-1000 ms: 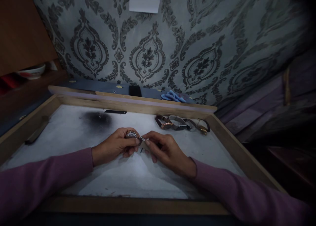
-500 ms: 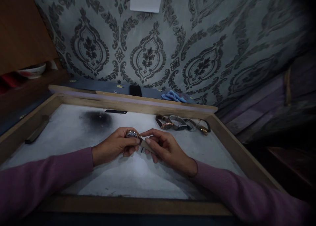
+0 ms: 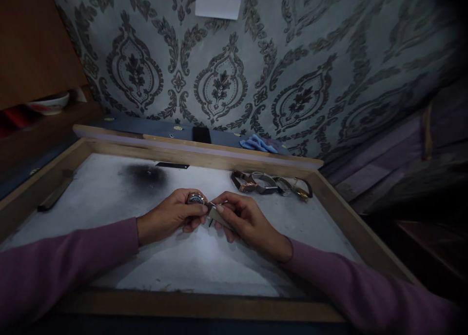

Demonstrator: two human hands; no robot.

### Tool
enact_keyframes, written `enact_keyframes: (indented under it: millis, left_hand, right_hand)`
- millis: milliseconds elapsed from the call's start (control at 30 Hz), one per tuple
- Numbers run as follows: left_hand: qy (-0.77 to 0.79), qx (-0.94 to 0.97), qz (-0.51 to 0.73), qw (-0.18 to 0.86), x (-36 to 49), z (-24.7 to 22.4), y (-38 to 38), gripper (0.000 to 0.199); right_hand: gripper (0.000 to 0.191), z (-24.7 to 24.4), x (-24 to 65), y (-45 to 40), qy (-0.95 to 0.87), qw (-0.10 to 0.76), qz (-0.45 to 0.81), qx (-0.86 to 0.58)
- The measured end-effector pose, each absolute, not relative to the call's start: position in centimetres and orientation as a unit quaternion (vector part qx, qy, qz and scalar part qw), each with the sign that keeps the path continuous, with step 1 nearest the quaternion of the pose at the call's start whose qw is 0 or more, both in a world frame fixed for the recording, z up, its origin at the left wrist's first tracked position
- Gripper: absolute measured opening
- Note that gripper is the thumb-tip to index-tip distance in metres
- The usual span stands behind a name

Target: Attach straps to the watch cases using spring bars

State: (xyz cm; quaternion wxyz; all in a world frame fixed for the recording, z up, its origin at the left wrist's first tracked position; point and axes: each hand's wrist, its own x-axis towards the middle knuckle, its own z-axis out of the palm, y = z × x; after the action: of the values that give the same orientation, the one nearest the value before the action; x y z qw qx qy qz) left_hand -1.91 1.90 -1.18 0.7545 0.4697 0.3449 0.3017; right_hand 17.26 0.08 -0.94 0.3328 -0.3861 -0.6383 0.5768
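Observation:
My left hand (image 3: 175, 213) is closed around a wristwatch (image 3: 196, 198) with a round dial and a shiny metal case, thumb along its lower edge. My right hand (image 3: 243, 215) pinches a flat grey piece (image 3: 221, 217) between thumb and fingers; its kind is not clear. One end of that piece meets the right side of the watch, where my fingertips hide the contact. A thin dark strip (image 3: 211, 222) sticks out below it. Both hands are held over the middle of the white-bottomed wooden tray (image 3: 204, 308).
Several watches (image 3: 263, 183) stand in a row at the tray's back right. A short black strip (image 3: 171, 165) lies by the back wall, a dark bar (image 3: 56, 191) at the left. Behind the rim are a black phone-like slab (image 3: 201, 135) and a blue cloth (image 3: 259, 143).
Both hands keep nearly the same place and grip. The right fingertips and the flat grey piece have shifted very slightly at the watch's edge.

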Motion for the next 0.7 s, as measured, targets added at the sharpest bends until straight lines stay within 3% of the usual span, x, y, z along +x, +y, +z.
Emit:
enact_keyframes:
  millis: [700]
  left_hand:
    - [0.338,0.462,0.302,0.762,-1.79,-1.31,1.89,0.016]
  right_hand:
    - [0.027,-1.19,17.34,0.2,-0.623,0.342,0.593,-0.379]
